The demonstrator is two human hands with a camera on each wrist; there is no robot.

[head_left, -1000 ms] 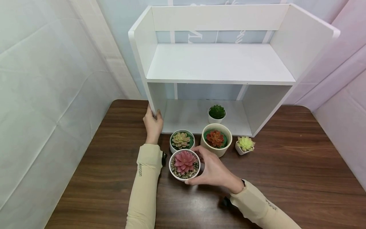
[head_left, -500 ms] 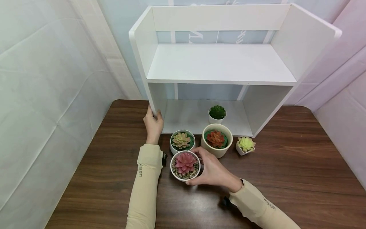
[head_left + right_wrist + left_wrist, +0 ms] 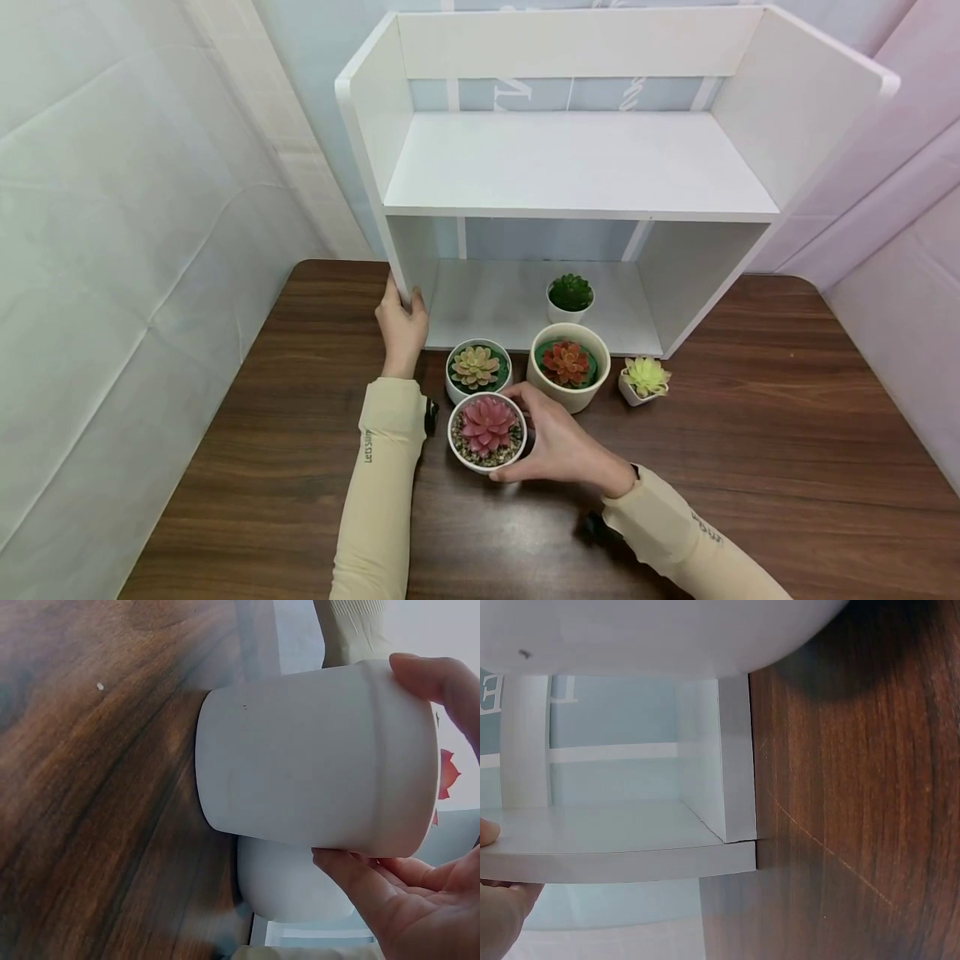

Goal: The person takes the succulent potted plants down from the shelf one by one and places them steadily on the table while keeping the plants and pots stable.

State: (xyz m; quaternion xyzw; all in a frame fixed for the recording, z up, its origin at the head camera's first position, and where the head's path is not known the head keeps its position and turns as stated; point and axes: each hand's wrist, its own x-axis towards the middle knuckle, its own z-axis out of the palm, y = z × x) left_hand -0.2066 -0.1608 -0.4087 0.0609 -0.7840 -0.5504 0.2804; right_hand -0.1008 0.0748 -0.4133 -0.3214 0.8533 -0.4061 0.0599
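Note:
My left hand (image 3: pixel 402 327) grips the front edge of the left side panel of a white shelf (image 3: pixel 577 162). In the left wrist view its fingers (image 3: pixel 510 911) show at the left edge, on both sides of that panel. With thumb and fingers, my right hand (image 3: pixel 558 437) holds a white potted succulent (image 3: pixel 487 429) with pink leaves and pebbles, by its rim. In the right wrist view the base of this pot (image 3: pixel 300 757) is right at the tabletop. Just behind it stands a white pot with a pale yellow-green succulent (image 3: pixel 476 368).
A cream pot with a red succulent (image 3: pixel 567 367) stands before the shelf. To its right is a small pot with a lime-green succulent (image 3: pixel 645 377). A dark green succulent (image 3: pixel 570 294) sits on the lower shelf board. All stand around the brown wooden table (image 3: pixel 787 467)'s back middle.
My right hand and the pink succulent's pot have shifted very slightly to the right. The left hand keeps its grip on the shelf panel.

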